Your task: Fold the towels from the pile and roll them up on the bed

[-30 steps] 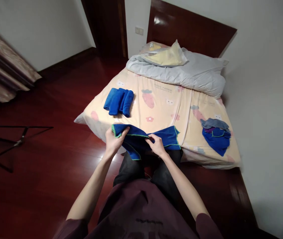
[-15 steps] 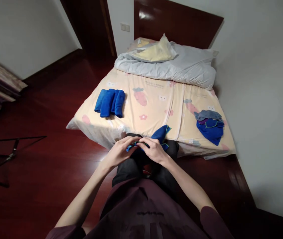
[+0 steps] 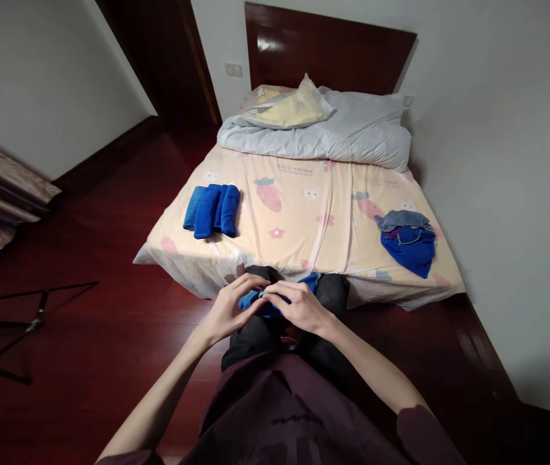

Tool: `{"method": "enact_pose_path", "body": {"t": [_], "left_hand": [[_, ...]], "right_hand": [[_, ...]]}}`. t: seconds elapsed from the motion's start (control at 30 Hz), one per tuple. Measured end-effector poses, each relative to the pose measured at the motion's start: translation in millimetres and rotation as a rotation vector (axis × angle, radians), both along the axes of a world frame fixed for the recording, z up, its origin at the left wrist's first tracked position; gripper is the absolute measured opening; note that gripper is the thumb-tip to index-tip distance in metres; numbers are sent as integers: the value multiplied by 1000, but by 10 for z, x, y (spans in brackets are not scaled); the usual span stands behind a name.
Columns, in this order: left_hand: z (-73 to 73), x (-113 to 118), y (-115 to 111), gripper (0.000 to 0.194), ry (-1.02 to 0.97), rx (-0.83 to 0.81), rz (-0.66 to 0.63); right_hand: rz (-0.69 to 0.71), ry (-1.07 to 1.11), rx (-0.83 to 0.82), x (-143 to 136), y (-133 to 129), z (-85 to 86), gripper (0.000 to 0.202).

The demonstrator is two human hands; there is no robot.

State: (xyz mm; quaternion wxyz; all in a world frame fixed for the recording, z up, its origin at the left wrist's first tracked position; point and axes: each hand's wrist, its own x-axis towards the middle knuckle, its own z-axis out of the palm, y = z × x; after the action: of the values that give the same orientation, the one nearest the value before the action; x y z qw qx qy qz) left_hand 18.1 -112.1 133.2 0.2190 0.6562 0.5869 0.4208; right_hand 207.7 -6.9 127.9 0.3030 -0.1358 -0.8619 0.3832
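Note:
A blue cloth with a light green edge is pinched between my two hands, over my knees. My left hand is closed on its left end, thumb below and fingers above. Close beside it, my right hand grips the same cloth near the middle, with the fingertips of both hands almost meeting. Part of the cloth shows past my right hand toward the bed; the rest is hidden under my fingers. Several rolled blue cloths lie side by side on the left of the bed.
A loose pile of blue and grey cloths sits on the bed's right side. The bed has a patterned sheet, a grey quilt and a yellow pillow. A black metal stand is on the floor at left.
Both hands have come slightly lower and closer to my body with the blue cloth. Its loose end, earlier spread on the bed edge, has drawn in toward my knees. The view has shifted a little.

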Motion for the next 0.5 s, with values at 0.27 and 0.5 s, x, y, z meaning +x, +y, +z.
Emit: {"method": "enact_pose_path", "body": {"t": [0.27,0.5], "left_hand": [[-59,-61,58,26,160,-13,-123],[-137,-214,-120,25,313,58,95]], "right_hand": [[-40,-78,43,193,6,41,24],[-125,-34,-62,216,-107,17,19]]}}
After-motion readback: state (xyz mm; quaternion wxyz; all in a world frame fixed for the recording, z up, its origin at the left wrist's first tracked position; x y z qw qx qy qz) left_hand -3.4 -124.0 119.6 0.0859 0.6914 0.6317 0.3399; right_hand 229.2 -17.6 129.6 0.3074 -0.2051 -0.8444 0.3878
